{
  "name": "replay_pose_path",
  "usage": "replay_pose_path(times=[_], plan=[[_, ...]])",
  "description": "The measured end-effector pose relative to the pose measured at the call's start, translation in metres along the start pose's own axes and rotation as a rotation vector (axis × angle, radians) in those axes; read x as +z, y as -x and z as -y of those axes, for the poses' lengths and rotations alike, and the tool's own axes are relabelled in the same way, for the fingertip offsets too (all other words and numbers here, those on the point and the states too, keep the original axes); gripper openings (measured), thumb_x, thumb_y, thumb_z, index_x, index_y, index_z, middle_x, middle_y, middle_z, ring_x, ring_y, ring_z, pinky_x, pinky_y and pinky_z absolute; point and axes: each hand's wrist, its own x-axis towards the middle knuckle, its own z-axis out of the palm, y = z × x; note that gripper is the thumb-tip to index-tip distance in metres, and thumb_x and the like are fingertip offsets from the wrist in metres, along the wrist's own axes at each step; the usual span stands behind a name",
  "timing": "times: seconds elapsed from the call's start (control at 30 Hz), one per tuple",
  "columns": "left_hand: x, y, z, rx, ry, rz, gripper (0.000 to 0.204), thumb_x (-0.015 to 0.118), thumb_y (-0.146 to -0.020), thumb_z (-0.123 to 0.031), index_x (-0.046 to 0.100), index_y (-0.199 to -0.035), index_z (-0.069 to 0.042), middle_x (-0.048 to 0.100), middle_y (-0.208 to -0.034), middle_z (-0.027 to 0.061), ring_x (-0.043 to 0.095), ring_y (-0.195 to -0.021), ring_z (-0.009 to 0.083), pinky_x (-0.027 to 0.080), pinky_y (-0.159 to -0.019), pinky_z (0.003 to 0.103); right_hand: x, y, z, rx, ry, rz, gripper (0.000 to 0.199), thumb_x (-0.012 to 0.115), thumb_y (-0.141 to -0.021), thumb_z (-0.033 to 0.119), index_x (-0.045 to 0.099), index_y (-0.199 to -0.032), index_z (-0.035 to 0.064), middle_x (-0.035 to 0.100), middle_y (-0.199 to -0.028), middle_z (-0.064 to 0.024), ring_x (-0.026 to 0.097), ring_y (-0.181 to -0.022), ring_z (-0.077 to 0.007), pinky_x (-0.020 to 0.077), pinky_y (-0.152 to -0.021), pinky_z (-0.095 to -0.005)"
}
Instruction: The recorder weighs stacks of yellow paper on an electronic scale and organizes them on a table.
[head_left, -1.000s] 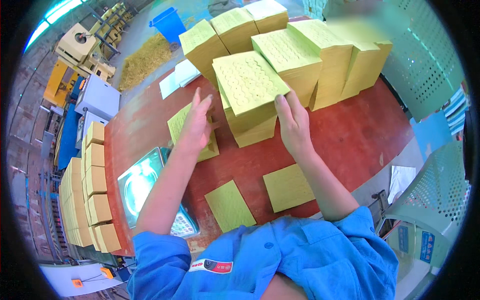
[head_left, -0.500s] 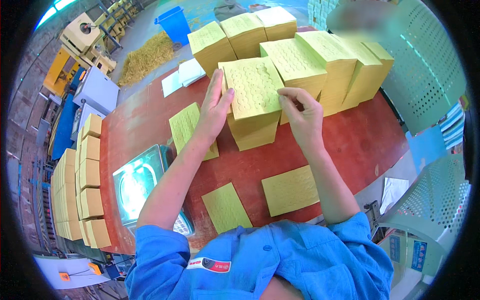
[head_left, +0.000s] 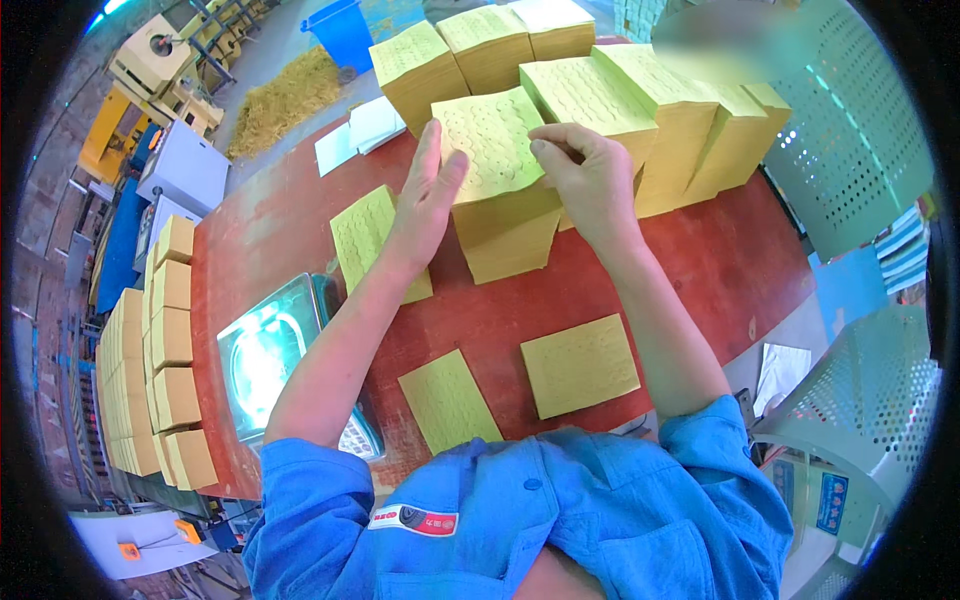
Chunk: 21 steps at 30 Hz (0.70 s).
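A tall stack of yellowish sheets (head_left: 490,150), embossed on top with rows of rounded shapes, stands upright at the middle of the table. Along its left side lies my left hand (head_left: 428,195), open, with fingers stretched and thumb apart. My right hand (head_left: 592,178) is closed in a pinch at the top right edge; whatever lies between its fingertips is too small to make out. A thinner embossed pile (head_left: 365,235) lies left of the stack, partly behind my left forearm. Nearer to me are two flat yellowish pads, one left (head_left: 450,400) and one right (head_left: 580,366).
On the red table (head_left: 690,290), more tall stacks (head_left: 590,95) stand behind and right. A digital scale (head_left: 268,345) sits left, near rows of yellowish blocks (head_left: 175,340) along the left edge. White papers (head_left: 375,125) lie at the back left; a perforated green guard (head_left: 850,150) stands right.
My right hand has moved farther away and slightly left along the stack's edge. My left hand keeps its place beside the stack. The whole view has shifted a little.
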Motion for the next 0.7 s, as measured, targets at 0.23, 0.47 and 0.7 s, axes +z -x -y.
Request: replay_pose_path(times=[0.23,0.47,0.7], plan=[[-0.005,0.004,0.0,0.14,-0.487,0.085,0.073,0.063,-0.09,-0.045,0.04,-0.144,-0.002,0.018,-0.157,0.0206,0.02,-0.146,0.032,0.018,-0.118,0.041,-0.011,0.005,-0.013,-0.014,0.127,0.004,0.017,0.067,-0.084,0.015,0.072,-0.094,0.0025,0.068,-0.076,-0.0094,0.063,-0.068,-0.0168,0.0494,-0.066,-0.03],[-0.031,-0.007,-0.025,0.419,-0.716,0.082,0.073,0.07,-0.082,-0.047,0.047,-0.141,-0.009,0.023,-0.156,0.021,0.024,-0.143,0.0376,0.023,-0.115,0.049,-0.027,0.062,-0.044,-0.142,0.164,-0.04,0.015,0.066,-0.085,0.009,0.066,-0.099,0.0052,0.064,-0.077,-0.0102,0.063,-0.072,-0.0208,0.0511,-0.067,-0.0318],[-0.011,-0.019,-0.045,0.561,-1.193,0.562,0.097,0.083,-0.064,-0.031,0.036,-0.148,-0.016,0.029,-0.155,0.0125,0.027,-0.143,0.0349,0.023,-0.117,0.047,0.057,0.138,-0.084,-0.128,0.394,0.683,0.042,0.064,-0.083,0.016,0.059,-0.124,0.0134,0.063,-0.112,-0.0141,0.062,-0.099,-0.0326,0.0513,-0.084,-0.0438]])
